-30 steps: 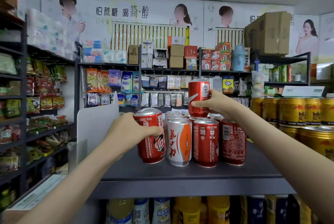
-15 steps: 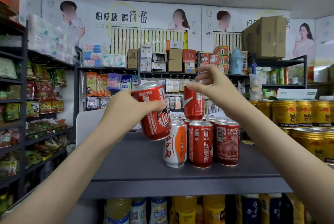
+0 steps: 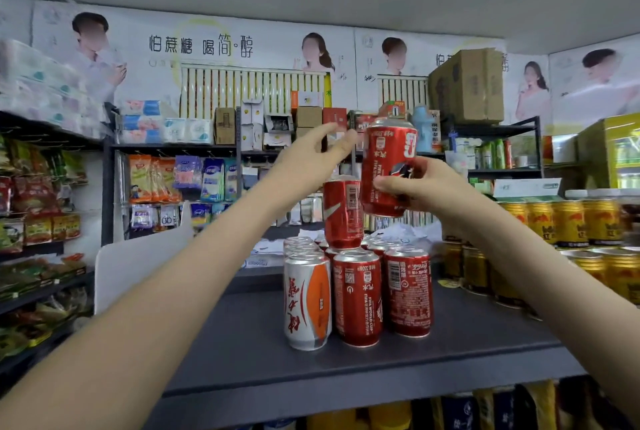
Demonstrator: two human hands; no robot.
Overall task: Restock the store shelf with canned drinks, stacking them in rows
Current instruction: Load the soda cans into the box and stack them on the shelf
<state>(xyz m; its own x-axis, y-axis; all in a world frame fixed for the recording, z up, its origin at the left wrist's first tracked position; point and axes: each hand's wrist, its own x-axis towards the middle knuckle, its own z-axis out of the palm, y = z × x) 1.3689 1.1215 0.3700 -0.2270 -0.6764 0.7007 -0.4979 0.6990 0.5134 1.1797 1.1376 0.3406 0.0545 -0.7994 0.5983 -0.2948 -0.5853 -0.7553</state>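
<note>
Shelf (image 3: 381, 370): cola rows (image 3: 360, 294), one stacked can (image 3: 343, 213) atop.
Right hand (image 3: 426, 190): grips near-upright red can (image 3: 388, 166), just right of stacked can.
Left hand (image 3: 308, 159): empty, fingers loose.

Bright, even, seemingly lit from overhead; only faint soft shadow on the grey shelf (image 3: 450, 360). Mild glare on the silver can (image 3: 306, 301). Bowed toward the edges by the wide lens. Blurred at the gold cans (image 3: 571, 221) on the right and tissue packs (image 3: 45, 90) far left; slightly soft on the raised red can (image 3: 388, 166).
</note>
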